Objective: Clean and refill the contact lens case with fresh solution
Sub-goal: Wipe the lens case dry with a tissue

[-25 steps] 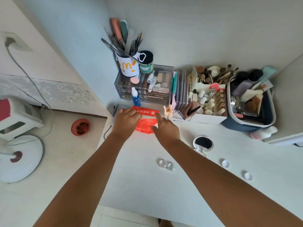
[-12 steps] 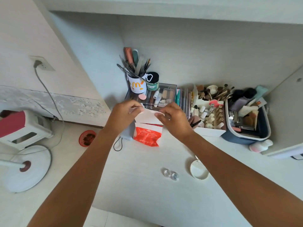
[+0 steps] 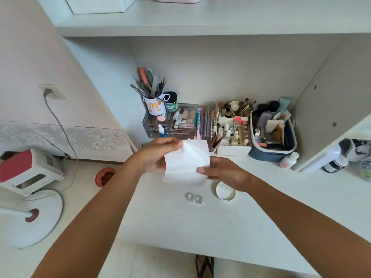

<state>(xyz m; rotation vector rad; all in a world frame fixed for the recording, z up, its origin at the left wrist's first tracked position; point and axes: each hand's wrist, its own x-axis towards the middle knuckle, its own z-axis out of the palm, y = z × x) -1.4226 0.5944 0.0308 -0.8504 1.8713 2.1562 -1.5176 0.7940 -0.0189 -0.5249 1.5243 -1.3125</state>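
A white tissue (image 3: 186, 163) hangs spread between both hands above the white desk (image 3: 200, 223). My left hand (image 3: 158, 153) pinches its upper left corner. My right hand (image 3: 224, 171) grips its right edge lower down. The clear contact lens case (image 3: 194, 198), two joined round cups without caps, lies on the desk just below the tissue. A small blue dropper bottle (image 3: 161, 131) stands behind the hands. The red tissue pack is almost fully hidden behind the tissue.
A round white compact (image 3: 225, 191) lies right of the lens case. Along the back wall stand a clear drawer organiser (image 3: 170, 121), a white cup of tools (image 3: 154, 105), a white box of small bottles (image 3: 232, 135) and a blue basket (image 3: 273, 137). A white bottle (image 3: 289, 160) lies beside the basket.
Both hands went from pressing on the red pack to pulling a white tissue out of it and lifting it, now unfolded between them. The view has tilted upward.
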